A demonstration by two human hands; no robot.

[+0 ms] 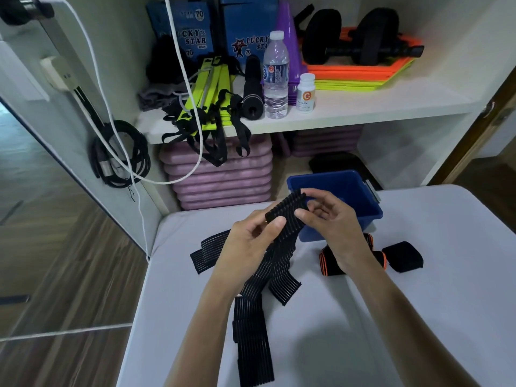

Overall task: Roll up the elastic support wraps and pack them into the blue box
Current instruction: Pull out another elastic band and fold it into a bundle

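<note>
Left hand [251, 241] and right hand [324, 219] both pinching the black ribbed wrap [282, 233]'s folded end. Just before the blue box [360, 196], above the white table [418, 303].

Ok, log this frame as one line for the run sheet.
step: starting roll | left hand: pinches black wrap | right hand: pinches wrap end | blue box: no rolls visible | table: more wraps unrolled

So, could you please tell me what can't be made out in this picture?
- Blue box inside, head view: the hands and held wrap cover the near part, so any packed rolls cannot be told.
- Orange-trimmed wrap: the right hand and wrist hide its middle.
- Left hand fingers: curled behind the wrap, hidden.
- Small bottle label: too small to read.
</note>
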